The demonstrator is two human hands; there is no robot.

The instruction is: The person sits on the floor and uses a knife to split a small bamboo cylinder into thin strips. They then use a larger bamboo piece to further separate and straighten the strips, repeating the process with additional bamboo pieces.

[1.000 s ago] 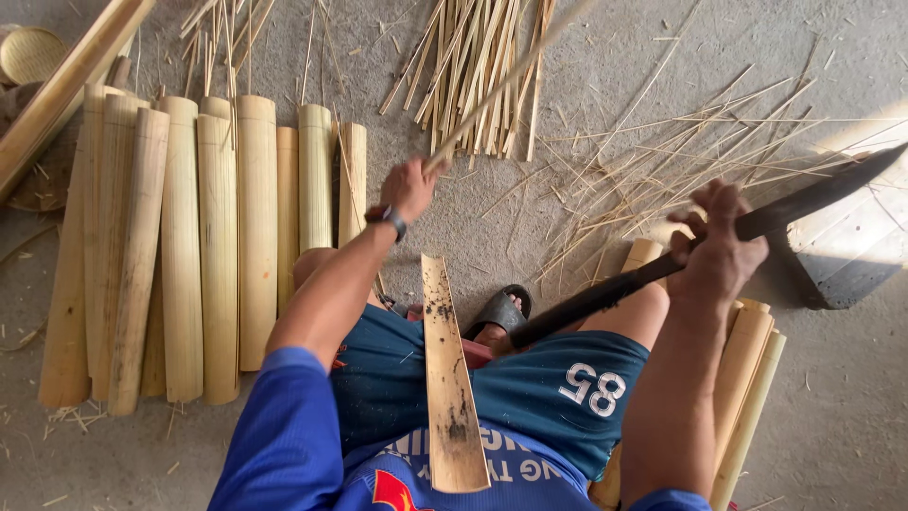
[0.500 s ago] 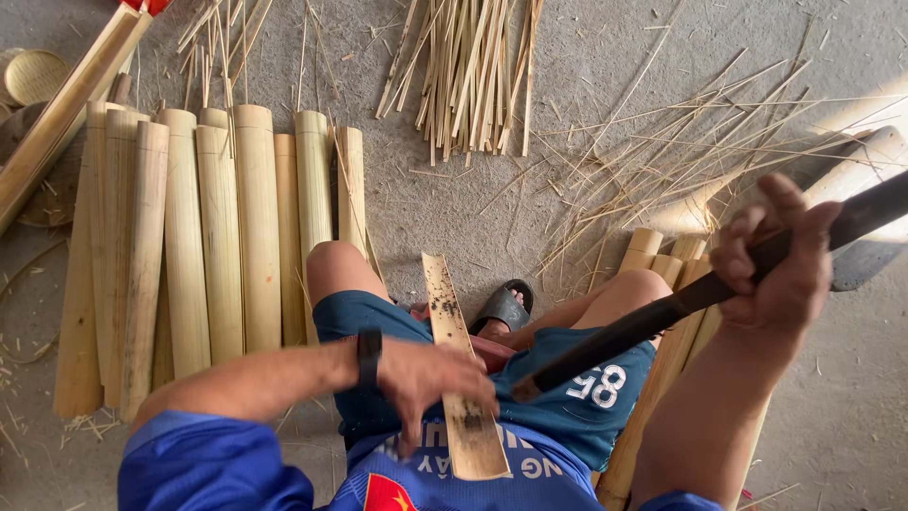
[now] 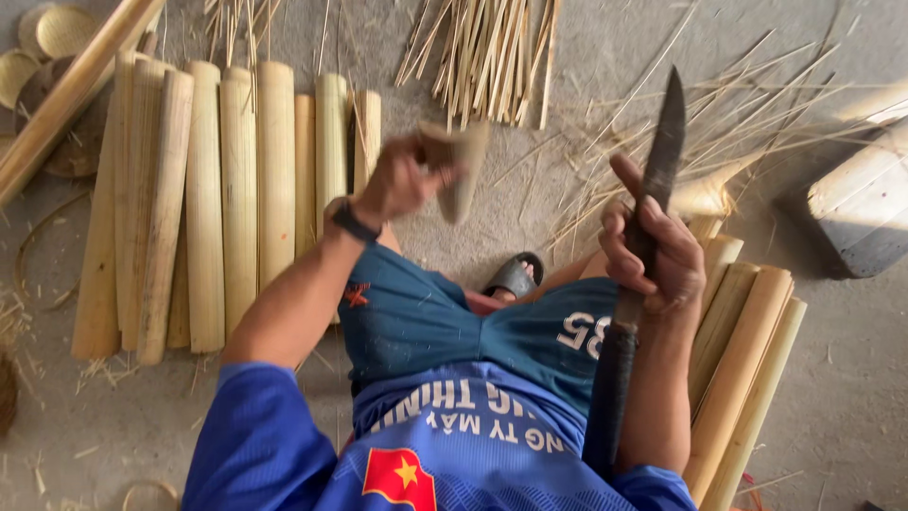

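Bamboo piece: the left hand (image 3: 402,180) is gripping a short tan bamboo slat (image 3: 461,168), fingers clenched around its near end, holding it up in front of the body over the grey floor (image 3: 567,114); it is blurring slightly, so its exact shape is hard to read.
Blade: the right hand (image 3: 653,251) is clasping a long dark knife (image 3: 662,142), fingers wrapped round the shaft where blade is meeting handle, tip pointing away from the body, the long handle running back along the forearm.
Gap between them: slat and blade are staying apart, not touching.
Step in hand: judging by the pose, the piece is being brought up and turned for splitting or shaving, with no cut going on at this instant.
Next move calls for: the slat end being steadied and the edge being lined up along the grain, fingers sitting clear of the blade's path.
Stock at left: a row of split bamboo sections (image 3: 203,199) is lying side by side on the floor.
Stock at right: more bamboo sections (image 3: 747,360) are lying under the right forearm.
Finished strips: a bundle of thin bamboo slivers (image 3: 492,47) is lying ahead, loose strands scattering to the right.
Hidden or cut off: the knife's handle end is disappearing behind the arm; a sandalled foot (image 3: 515,276) is only partly showing; the pale block (image 3: 865,203) at the right edge is being cropped; whether the blade's edge is facing the slat cannot be told.
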